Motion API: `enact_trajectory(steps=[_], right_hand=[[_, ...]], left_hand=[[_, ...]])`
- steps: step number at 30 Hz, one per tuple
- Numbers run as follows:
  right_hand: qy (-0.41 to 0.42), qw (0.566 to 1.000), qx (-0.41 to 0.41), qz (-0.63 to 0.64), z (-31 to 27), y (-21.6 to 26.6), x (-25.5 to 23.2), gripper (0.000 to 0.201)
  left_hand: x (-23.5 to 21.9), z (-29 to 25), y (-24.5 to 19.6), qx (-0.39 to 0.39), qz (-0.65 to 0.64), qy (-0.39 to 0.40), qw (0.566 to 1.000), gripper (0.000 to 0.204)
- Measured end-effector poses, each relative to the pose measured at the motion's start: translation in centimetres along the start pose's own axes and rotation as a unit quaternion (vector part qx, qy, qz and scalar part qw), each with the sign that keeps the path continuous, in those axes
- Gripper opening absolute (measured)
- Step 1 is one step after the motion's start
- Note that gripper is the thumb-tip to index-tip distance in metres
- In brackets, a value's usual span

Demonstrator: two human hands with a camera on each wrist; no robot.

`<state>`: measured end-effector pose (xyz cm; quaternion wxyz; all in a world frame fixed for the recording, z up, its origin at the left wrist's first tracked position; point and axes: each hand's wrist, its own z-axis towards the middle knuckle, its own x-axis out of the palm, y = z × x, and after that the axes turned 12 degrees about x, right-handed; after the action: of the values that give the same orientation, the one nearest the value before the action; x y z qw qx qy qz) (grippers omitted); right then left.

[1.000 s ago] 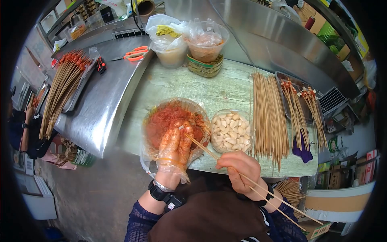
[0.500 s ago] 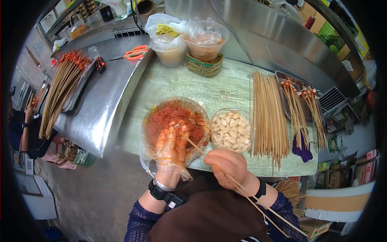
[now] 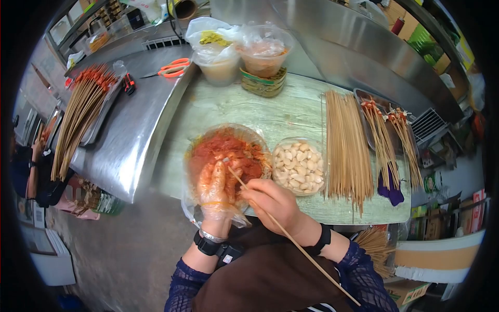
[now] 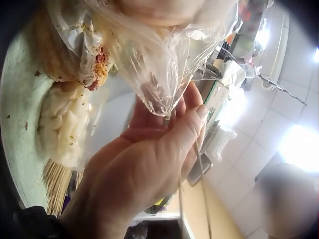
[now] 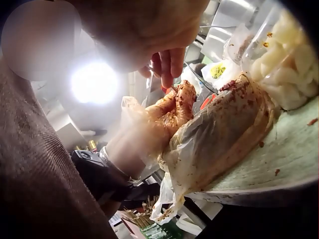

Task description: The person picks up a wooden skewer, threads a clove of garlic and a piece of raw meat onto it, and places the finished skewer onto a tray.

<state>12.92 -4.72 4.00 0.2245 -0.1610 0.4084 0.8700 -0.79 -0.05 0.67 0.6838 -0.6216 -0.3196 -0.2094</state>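
In a clear plastic glove smeared with red sauce, my left hand (image 3: pixel 213 184) is over a bag-lined bowl (image 3: pixel 261 139) of red marinated meat (image 3: pixel 221 141). Its fingers are bent around a small pale piece of food (image 3: pixel 226 160), partly hidden among the fingertips. My bare right hand (image 3: pixel 278 205) grips thin bamboo skewers (image 3: pixel 312 258), two of which show in the left wrist view. A skewer tip points at the left fingertips, and the right fingers are close beside the gloved hand. Peeled garlic cloves (image 3: pixel 299 166) fill a clear tub just right of the bowl.
Bare skewers (image 3: pixel 347 151) lie in a wide row right of the garlic, beside a tray (image 3: pixel 366 127) with loaded skewers. More loaded skewers (image 3: pixel 83 109) and orange-handled scissors (image 3: pixel 174 67) are on the steel counter at left. Lidless tubs (image 3: pixel 218 67) stand at the back.
My right hand has moved left and a little up, bringing the skewers closer to the gloved fingers. My left hand has shifted slightly left over the meat.
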Motion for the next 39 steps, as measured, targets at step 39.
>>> enact_trajectory(steps=[39], right_hand=[[-0.061, 0.775, 0.494, -0.389, -2.8, -19.8, -18.2, 0.024]], left_hand=[[-1.5, 1.7, 0.6, 0.165, 0.201, 0.137, 0.956, 0.03]])
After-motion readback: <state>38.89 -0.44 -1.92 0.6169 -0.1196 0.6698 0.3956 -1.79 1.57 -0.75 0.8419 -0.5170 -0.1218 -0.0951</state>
